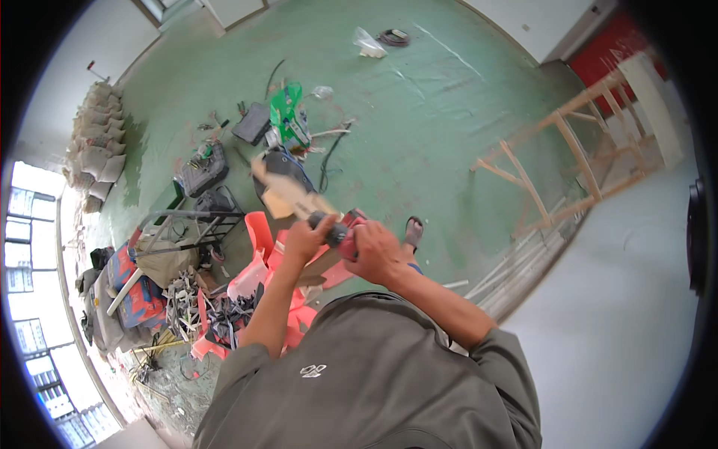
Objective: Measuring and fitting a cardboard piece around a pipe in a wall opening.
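Both of my hands are closed around a red-and-black power tool, held out in front of my waist. My left hand wraps its black front part, thumb on top. On the red rear part lies my right hand, fingers curled over it. A pale wooden piece, blurred, shows just beyond the tool; whether the two touch I cannot tell. Past the wood sits a dark bag or bucket, partly covered by it. The tool's working end is too blurred to make out.
Pink plastic pieces and a heap of scraps lie at left, near a metal-framed cart. Farther off are an open tool case and a green bag. A wooden frame stands right; stacked sacks line the left wall.
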